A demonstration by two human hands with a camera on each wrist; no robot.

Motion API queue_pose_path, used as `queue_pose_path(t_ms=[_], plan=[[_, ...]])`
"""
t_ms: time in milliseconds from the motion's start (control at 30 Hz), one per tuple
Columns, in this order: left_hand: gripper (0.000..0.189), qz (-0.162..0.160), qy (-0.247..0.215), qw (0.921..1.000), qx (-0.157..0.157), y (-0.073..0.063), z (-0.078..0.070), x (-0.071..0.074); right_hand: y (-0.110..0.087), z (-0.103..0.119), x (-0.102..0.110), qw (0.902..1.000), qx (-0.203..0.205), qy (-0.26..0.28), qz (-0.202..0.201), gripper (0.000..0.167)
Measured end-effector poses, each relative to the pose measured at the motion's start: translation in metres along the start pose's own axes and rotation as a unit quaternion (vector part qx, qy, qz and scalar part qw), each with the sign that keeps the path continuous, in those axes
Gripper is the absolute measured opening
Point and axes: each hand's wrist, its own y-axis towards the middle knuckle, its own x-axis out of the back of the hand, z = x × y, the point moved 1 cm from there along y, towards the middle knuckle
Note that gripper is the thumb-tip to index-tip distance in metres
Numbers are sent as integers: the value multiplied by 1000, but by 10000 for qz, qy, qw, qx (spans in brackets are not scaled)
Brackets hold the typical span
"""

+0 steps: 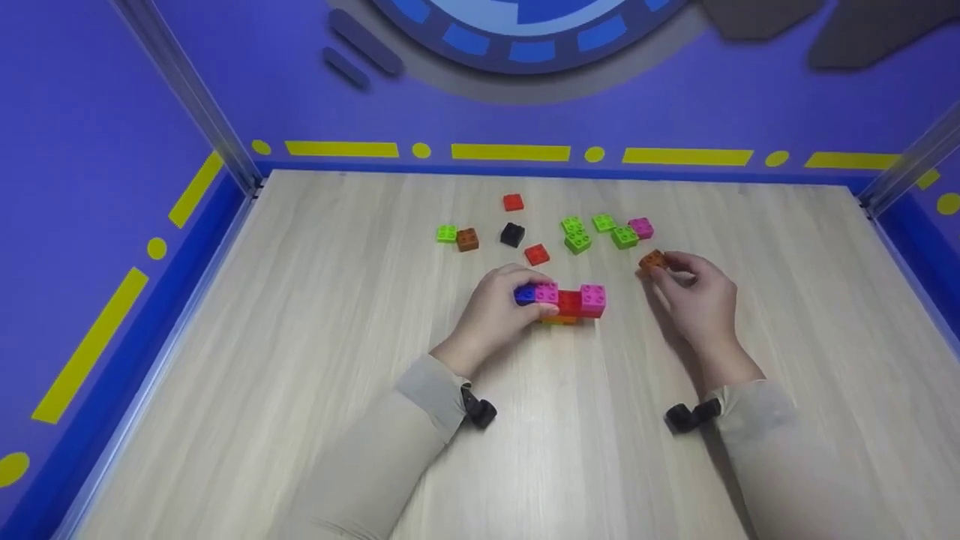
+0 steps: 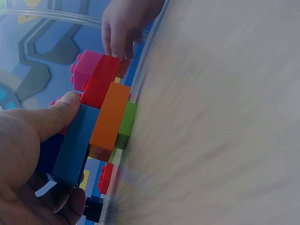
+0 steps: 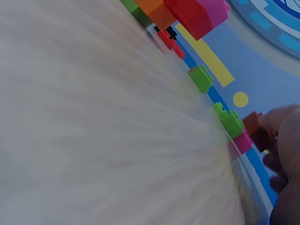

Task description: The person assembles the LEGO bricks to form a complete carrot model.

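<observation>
Joined bricks [image 1: 570, 303]: no lettering or numbers can be read.
Held brown brick [image 1: 650, 261]: no brand can be made out on it.
Loose bricks [image 1: 578, 243]: no labels can be read.
Patterned wall [image 1: 510, 120]: no words or signs can be read.
Surface [image 1: 337, 300]: no text can be read.

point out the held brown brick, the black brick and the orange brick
Held brown square plastic brick [image 1: 651, 259]: head view, studded top.
Black square plastic brick [image 1: 513, 232]: head view, studded top.
Orange rectangular plastic brick [image 2: 109, 118]: left wrist view, long side.
</observation>
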Motion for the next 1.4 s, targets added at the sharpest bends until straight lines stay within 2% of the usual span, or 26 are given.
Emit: queue_pose_path(t_ms=[300, 733, 967, 1167, 1400], plan=[[40, -41, -85, 10000, 0, -1, 2, 0, -3, 6, -7, 9933, 435, 1064, 129, 33], [40, -12, -97, 9999, -47, -1, 2, 2, -19, 28, -19, 9830, 529, 1664, 566, 37], [40, -7, -23, 10000, -92, -1, 2, 1, -31, 42, -28, 9699, 543, 2208, 877, 36], [40, -16, -22, 9999, -163, 1, 2, 0, -40, 53, -37, 9630, 737, 2321, 1153, 34], [41, -25, -14, 9998, -176, 2, 2, 0, -45, 58, -40, 9660, 1291, 1729, 1427, 36]])
